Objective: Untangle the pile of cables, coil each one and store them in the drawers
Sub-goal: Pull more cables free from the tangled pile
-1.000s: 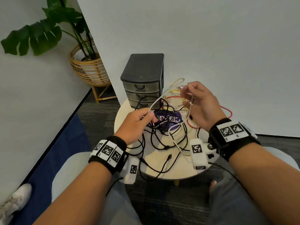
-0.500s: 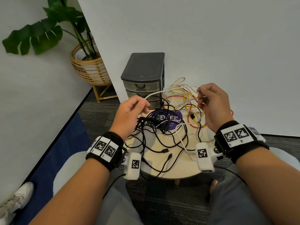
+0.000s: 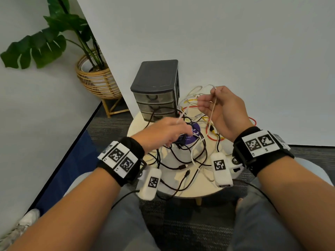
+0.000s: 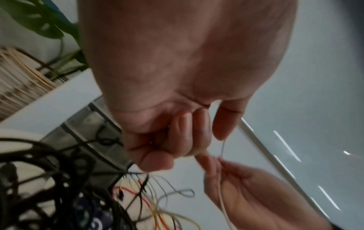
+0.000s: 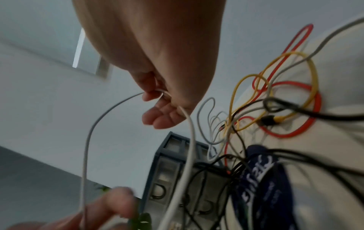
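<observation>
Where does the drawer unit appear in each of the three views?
Head: drawer unit upper centre, at the table's back edge.
Left wrist: blurred, left of centre, behind the left hand.
Right wrist: lower centre, below the right hand.
Shared landmark: red cable.

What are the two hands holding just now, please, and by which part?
Both pinch the thin white cable: right hand near its raised loop, left hand further along the same strand.

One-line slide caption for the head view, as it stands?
Both hands hold a white cable above the tangled cable pile on a round table beside a closed drawer unit.
</observation>
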`<state>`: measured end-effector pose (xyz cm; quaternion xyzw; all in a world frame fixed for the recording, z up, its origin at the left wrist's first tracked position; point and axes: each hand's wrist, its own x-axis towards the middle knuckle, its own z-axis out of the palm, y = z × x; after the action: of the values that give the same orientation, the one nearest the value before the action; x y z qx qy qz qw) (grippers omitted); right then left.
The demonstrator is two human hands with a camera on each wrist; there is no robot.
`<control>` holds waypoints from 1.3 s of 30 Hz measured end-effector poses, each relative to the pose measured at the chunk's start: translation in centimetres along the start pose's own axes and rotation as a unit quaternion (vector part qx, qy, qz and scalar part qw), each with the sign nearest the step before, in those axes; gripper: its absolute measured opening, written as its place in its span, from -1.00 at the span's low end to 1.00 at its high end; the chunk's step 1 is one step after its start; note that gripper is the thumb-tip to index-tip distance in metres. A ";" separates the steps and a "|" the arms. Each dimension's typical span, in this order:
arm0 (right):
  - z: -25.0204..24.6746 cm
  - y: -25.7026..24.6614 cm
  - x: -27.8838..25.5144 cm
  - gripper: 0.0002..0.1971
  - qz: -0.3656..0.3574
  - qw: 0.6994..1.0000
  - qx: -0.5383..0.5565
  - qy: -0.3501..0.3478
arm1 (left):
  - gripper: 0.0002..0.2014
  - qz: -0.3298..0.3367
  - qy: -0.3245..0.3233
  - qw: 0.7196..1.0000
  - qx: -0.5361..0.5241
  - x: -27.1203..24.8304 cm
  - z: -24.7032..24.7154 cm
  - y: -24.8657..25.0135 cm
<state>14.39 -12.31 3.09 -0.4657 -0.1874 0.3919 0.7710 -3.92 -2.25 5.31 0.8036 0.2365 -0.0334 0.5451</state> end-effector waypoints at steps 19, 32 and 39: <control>-1.5 -0.1 -1.3 -0.65 -0.014 0.961 -0.275 -0.009 | -0.61 0.050 0.066 0.994 -0.067 0.1 -1.9 3.6; -1.9 0.5 -3.7 -0.85 0.005 0.803 -0.513 -0.305 | -0.71 0.171 0.252 0.929 -0.211 -0.8 -7.4 9.0; -1.6 1.5 -3.8 -0.81 -0.055 0.792 -0.544 -0.272 | -0.66 0.095 0.249 0.947 -0.180 -0.5 -8.1 8.2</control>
<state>12.40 -15.83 1.27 -0.6712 -0.5966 0.2929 0.3283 -2.59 2.39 15.74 0.6938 0.2894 0.2623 0.6051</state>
